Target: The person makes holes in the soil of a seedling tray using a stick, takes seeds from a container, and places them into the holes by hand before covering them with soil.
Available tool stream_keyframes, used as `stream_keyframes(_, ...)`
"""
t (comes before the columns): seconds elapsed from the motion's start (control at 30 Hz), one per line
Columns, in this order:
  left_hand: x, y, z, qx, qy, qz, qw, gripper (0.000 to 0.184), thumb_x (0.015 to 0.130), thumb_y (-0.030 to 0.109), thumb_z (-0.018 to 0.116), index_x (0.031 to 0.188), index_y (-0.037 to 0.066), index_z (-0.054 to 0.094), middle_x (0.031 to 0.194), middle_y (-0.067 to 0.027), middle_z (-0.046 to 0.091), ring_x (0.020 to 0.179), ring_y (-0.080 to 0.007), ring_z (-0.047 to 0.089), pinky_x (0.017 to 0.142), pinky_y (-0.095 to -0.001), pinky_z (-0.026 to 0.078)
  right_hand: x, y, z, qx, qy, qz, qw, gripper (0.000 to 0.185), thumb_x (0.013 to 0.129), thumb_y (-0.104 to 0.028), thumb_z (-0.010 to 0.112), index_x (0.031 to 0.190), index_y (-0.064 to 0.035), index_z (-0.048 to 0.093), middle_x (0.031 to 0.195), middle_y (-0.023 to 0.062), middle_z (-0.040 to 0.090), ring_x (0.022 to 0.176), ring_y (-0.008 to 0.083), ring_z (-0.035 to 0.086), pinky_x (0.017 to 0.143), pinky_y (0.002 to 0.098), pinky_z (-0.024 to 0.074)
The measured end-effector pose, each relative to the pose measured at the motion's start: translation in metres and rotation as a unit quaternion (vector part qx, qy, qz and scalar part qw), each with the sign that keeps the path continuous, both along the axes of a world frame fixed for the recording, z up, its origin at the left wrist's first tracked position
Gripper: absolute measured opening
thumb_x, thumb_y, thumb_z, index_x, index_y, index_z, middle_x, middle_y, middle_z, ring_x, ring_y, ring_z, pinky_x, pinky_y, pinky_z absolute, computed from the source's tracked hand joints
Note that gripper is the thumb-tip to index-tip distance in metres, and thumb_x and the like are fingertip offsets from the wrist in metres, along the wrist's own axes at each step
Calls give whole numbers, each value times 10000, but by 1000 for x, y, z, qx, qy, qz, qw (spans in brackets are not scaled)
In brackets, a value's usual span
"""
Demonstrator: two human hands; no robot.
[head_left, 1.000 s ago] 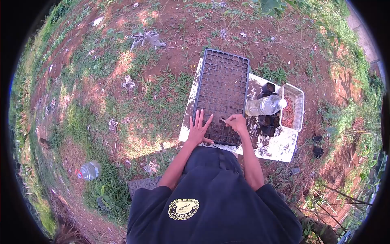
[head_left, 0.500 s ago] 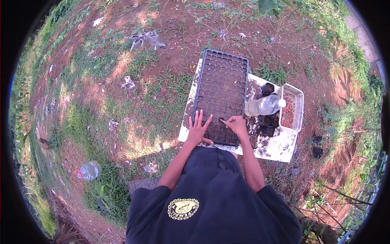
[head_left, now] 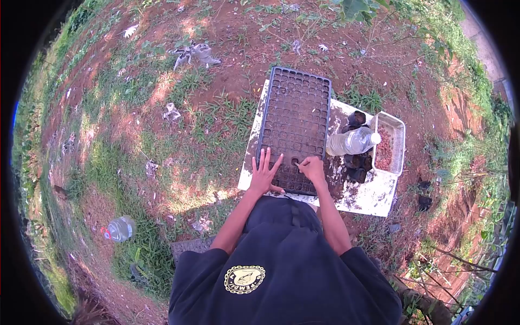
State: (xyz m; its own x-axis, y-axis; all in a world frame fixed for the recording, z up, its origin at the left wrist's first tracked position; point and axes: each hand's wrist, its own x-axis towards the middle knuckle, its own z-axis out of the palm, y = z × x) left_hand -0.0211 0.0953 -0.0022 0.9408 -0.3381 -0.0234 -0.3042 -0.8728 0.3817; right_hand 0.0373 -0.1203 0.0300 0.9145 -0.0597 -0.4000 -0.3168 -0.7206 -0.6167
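Note:
A black seedling tray (head_left: 298,116) filled with brown soil lies on a white board (head_left: 374,197). My left hand (head_left: 263,174) rests with spread fingers on the tray's lower left part. On the right side of the tray, my right hand (head_left: 311,167) is closed, fingertips pinched beside a dark hole in the soil. Whatever those fingertips hold is too small to make out. Right of the tray lies a clear bottle (head_left: 352,141) with a white cap, over small black pots (head_left: 356,174). A white basket (head_left: 399,146) holds reddish seeds (head_left: 384,150).
A large clear bottle (head_left: 121,228) with a red cap lies on the grass at the lower left. Crumpled grey cloth (head_left: 197,54) lies on the soil further off. Small black pots (head_left: 424,202) sit on the ground at the right, near dry branches.
My right hand has shifted slightly, and its fingertips have drawn a little away from the hole, which shows more fully. My left hand has stayed in place.

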Motion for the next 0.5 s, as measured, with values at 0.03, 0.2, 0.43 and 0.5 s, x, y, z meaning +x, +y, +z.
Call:
stream_keyframes(0.03,0,0,0,4,1,1,1000,1503,365,745,816,1612,274,120,1634,-272,60,1517,-452,59,1144,-686,161,0,3,-4,-31,-10,16,999,108,739,-103,757,792,-9,758,681,79,732,594,121,675,609,272,536)
stream_keyframes(0.2,0,0,0,3,1,2,1000,1504,365,755,807,1612,274,119,1634,-274,58,1518,-451,57,1145,-685,158,2,-1,24,69,34,-46,996,111,733,-107,759,795,-14,762,691,90,736,628,141,701,642,279,552)
stream_keyframes(0.43,0,1,1,24,9,-5,1000,1466,390,783,779,1607,241,170,1630,-277,71,1509,-470,72,1132,-693,178,-3,4,3,-30,-3,3,1000,120,743,-101,750,814,-5,765,704,99,740,625,137,700,652,269,559)
stream_keyframes(0.5,1,1,2,21,6,-4,1000,1467,388,780,783,1608,245,167,1631,-276,67,1510,-470,70,1132,-694,178,0,5,4,1,2,-11,1000,126,741,-109,752,815,-7,766,701,96,740,631,142,705,655,274,561)
